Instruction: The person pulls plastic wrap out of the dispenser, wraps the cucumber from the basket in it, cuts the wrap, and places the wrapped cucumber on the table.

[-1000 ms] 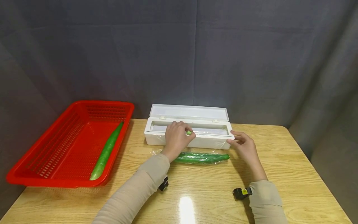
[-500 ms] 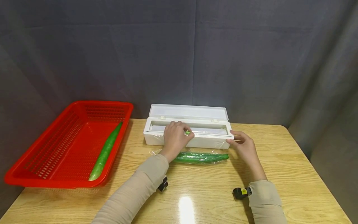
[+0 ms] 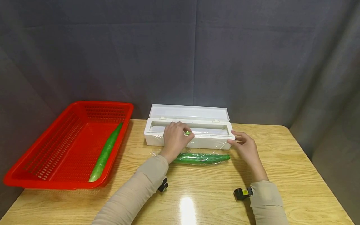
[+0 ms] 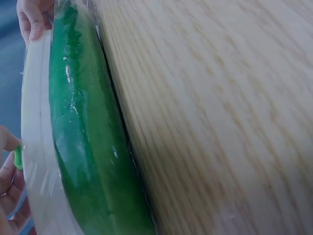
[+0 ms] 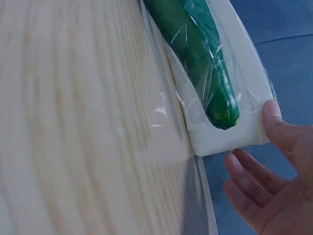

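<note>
A white cling film dispenser [image 3: 210, 143] lies lengthwise on the table, its lid [image 3: 191, 112] raised at the back. A film roll [image 3: 209, 131] shows inside. My left hand [image 3: 176, 137] pinches a small green slide cutter [image 3: 187, 133] at the dispenser's front top edge. At the right end, my right hand [image 3: 245, 148] grips the corner, with the thumb on the front in the right wrist view. Directly before the box lies a cucumber [image 3: 202, 158] covered by clear film [image 5: 188, 93]. The left wrist partly hides the cucumber's left end in the head view.
On the left stands a red perforated basket [image 3: 56, 184] with another cucumber [image 3: 107, 153] along its right side. Grey curtains [image 3: 239, 62] hang behind the wooden table [image 3: 211, 193].
My left hand and the green slide cutter have edged slightly left along the dispenser. The right hand keeps its place at the right end. The whole head view has shifted a little.
</note>
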### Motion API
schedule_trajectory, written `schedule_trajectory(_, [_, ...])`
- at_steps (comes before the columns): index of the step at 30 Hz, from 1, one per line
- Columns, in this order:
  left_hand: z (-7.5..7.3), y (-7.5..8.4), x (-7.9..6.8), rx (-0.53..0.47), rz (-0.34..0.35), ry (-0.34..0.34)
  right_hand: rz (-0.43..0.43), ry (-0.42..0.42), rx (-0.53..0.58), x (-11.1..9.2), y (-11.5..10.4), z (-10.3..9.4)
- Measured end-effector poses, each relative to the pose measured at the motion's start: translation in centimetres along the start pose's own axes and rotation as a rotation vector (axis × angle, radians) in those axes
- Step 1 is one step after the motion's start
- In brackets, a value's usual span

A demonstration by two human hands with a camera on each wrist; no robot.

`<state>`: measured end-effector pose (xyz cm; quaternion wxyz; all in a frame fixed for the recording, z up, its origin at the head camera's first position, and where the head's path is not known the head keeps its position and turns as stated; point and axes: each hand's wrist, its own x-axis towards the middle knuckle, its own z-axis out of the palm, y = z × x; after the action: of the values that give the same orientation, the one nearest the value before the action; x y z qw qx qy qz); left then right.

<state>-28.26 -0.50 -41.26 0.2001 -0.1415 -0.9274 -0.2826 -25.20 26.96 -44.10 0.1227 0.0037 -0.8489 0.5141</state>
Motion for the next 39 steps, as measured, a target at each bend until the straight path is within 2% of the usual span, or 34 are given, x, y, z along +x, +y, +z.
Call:
schedule_trajectory(8, [-0.7, -1.3, -0.3, -0.006, 0.011, 0.013, 0.010, 0.006, -0.005, 0.1, 0.1, 0.1])
schedule_trajectory(17, [-1.9, -3.2, -0.7, -0.019, -0.022, 0.019, 0.001, 0.005, -0.037, 0.1, 0.3, -0.7])
schedule_trajectory(22, [-2.4, -3.9, -1.0, -0.010, -0.062, 0.049, 0.008, 0.008, -0.034, 0.1, 0.4, -0.8])
schedule_trajectory(30, [-3.1, -4.6, -1.4, -0.034, -0.081, 0.065, 0.001, 0.015, -0.037, 0.1, 0.6, -0.9])
schedule_trajectory(39, [-3.3, -4.9, -1.8, -0.068, -0.103, 0.086, 0.004, 0.012, -0.018, 0.1, 0.7, -0.6])
